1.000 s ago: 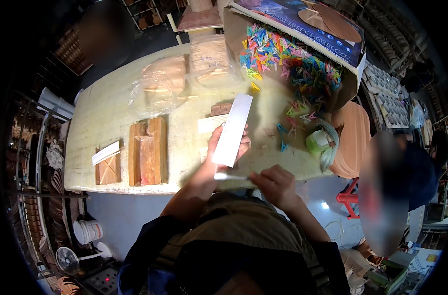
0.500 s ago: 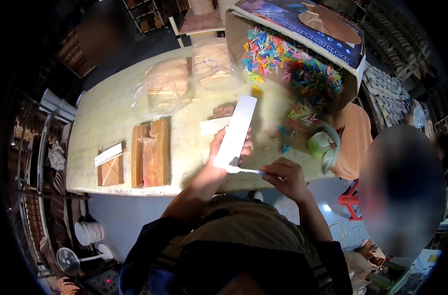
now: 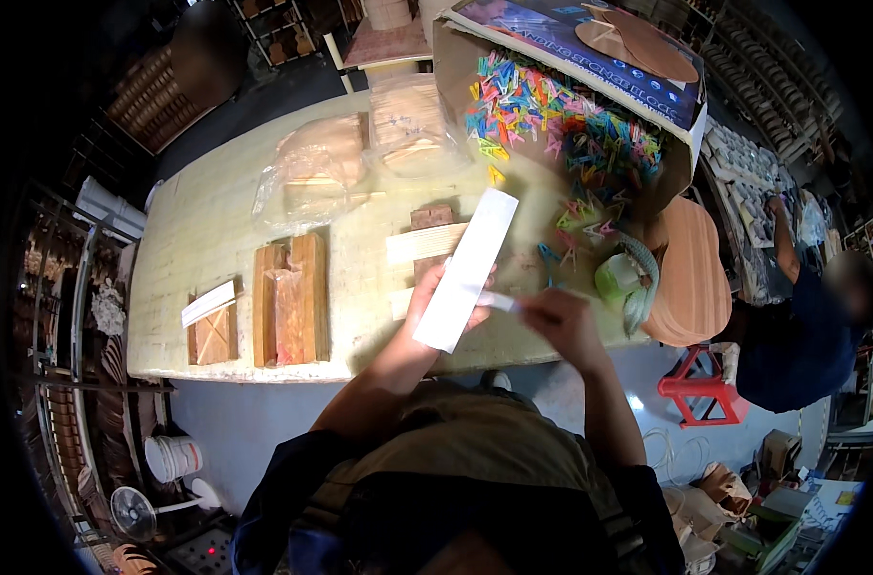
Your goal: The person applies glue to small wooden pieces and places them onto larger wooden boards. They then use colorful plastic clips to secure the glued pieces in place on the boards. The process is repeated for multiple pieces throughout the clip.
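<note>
Tabletop (image 3: pixel 206 201), pale and broad, lies beneath a long white strip (image 3: pixel 467 268), held up over its near part; the strip's long axis slants from lower left to upper right. Left hand (image 3: pixel 425 295), the nearer, grips it from below; right hand (image 3: pixel 561 324) – just to its right – pinches a slim white tool (image 3: pixel 497 301) pointing leftward at it, contact unclear.

Clear passage on worktop (image 3: pixel 357 273) between grooved wooden block (image 3: pixel 291 302) and pale strips (image 3: pixel 407 246). Forward-right of right hand (image 3: pixel 557 320), green container (image 3: pixel 613 279) obstructs; cardboard box (image 3: pixel 523 24) blocks far right.
</note>
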Tool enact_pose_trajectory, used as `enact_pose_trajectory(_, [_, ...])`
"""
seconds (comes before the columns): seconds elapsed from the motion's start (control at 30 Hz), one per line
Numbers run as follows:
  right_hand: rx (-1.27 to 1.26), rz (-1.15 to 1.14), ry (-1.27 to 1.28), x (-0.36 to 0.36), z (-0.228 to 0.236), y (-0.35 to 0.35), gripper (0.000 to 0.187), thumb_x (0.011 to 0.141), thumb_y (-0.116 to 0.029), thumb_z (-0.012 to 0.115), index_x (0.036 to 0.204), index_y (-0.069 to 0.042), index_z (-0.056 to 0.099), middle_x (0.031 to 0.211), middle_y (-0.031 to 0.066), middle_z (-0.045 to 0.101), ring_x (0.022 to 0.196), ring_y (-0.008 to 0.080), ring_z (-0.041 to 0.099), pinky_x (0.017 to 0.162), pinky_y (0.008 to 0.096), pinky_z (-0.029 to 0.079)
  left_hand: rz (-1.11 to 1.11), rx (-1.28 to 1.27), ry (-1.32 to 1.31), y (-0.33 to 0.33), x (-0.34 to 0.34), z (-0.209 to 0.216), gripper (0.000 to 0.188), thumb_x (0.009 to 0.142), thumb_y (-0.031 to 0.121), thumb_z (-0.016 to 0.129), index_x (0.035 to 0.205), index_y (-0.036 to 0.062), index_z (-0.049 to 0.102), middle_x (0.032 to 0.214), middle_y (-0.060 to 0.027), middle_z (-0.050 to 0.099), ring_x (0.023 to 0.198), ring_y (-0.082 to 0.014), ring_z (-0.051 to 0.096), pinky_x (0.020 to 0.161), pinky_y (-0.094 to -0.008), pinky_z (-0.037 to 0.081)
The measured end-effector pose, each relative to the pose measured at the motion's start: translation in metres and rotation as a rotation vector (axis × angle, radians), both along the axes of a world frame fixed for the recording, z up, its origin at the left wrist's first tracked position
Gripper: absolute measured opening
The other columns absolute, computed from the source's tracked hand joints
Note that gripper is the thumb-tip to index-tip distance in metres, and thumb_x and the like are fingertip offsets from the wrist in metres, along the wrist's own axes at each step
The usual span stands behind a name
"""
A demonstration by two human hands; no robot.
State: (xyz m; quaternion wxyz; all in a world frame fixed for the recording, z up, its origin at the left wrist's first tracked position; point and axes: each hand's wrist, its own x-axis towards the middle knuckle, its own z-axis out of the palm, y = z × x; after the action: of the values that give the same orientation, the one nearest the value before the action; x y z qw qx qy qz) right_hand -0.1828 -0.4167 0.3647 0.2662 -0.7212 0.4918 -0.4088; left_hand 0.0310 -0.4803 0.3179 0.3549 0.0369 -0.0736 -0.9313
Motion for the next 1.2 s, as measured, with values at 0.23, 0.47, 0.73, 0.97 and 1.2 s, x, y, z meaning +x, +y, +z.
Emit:
enact_pose_trajectory(0.23, [-0.004, 0.250, -0.032, -0.001, 0.005, 0.008, 0.017, 0.078, -0.008, 0.072, 0.094, -0.004, 0.070, 0.076, 0.0096, 0.064, 0.062, 0.0208, 0.061, 0.058, 0.0307, 0.048, -0.020, -0.066, -0.061, 0.007, 0.001, 0.007, 0.061, 0.086, 0.039, 0.051, 0.124, -0.0073, 0.042, 0.101, -0.0132, 0.049, 0.080, -0.0176, 0.042, 0.062, -0.0249, 0.038])
enact_pose_trajectory(0.47, [-0.147, -0.502, -0.070, 0.000, 0.009, -0.007, 0.017, 0.079, -0.006, 0.070, 0.096, -0.003, 0.069, 0.076, 0.0097, 0.064, 0.065, 0.0179, 0.062, 0.057, 0.0297, 0.048, -0.102, -0.087, -0.046, 0.016, -0.001, 0.019, 0.046, 0.093, 0.031, 0.040, 0.119, -0.0063, 0.047, 0.092, -0.0077, 0.053, 0.072, -0.0163, 0.047, 0.059, -0.0256, 0.041])
enact_pose_trajectory(0.73, [0.023, -0.364, -0.206, -0.021, 0.018, -0.025, 0.017, 0.078, -0.008, 0.073, 0.093, -0.002, 0.069, 0.073, 0.0078, 0.062, 0.061, 0.0148, 0.058, 0.054, 0.0287, 0.045, -0.098, -0.166, -0.294, 0.021, 0.003, 0.024, 0.055, 0.084, 0.040, 0.044, 0.116, -0.0053, 0.046, 0.088, -0.0050, 0.049, 0.064, -0.0116, 0.040, 0.048, -0.0226, 0.029])
enact_pose_trajectory(0.97, [-0.116, -0.239, -0.152, -0.042, 0.005, -0.029, 0.015, 0.081, -0.007, 0.070, 0.094, -0.001, 0.069, 0.072, 0.0072, 0.062, 0.059, 0.0128, 0.056, 0.054, 0.0269, 0.044, -0.089, -0.240, -0.325, 0.022, 0.006, 0.025, 0.058, 0.082, 0.041, 0.046, 0.116, -0.0053, 0.046, 0.090, -0.0059, 0.049, 0.062, -0.0123, 0.039, 0.047, -0.0239, 0.026])
enact_pose_trajectory(1.2, [-0.305, -0.514, -0.022, -0.030, 0.013, -0.033, 0.021, 0.077, -0.004, 0.071, 0.098, -0.002, 0.069, 0.080, 0.0079, 0.063, 0.063, 0.0180, 0.057, 0.057, 0.0282, 0.046, -0.055, -0.159, -0.189, 0.016, 0.007, 0.018, 0.062, 0.083, 0.040, 0.048, 0.121, -0.0078, 0.042, 0.096, -0.0099, 0.049, 0.067, -0.0156, 0.041, 0.052, -0.0248, 0.031])
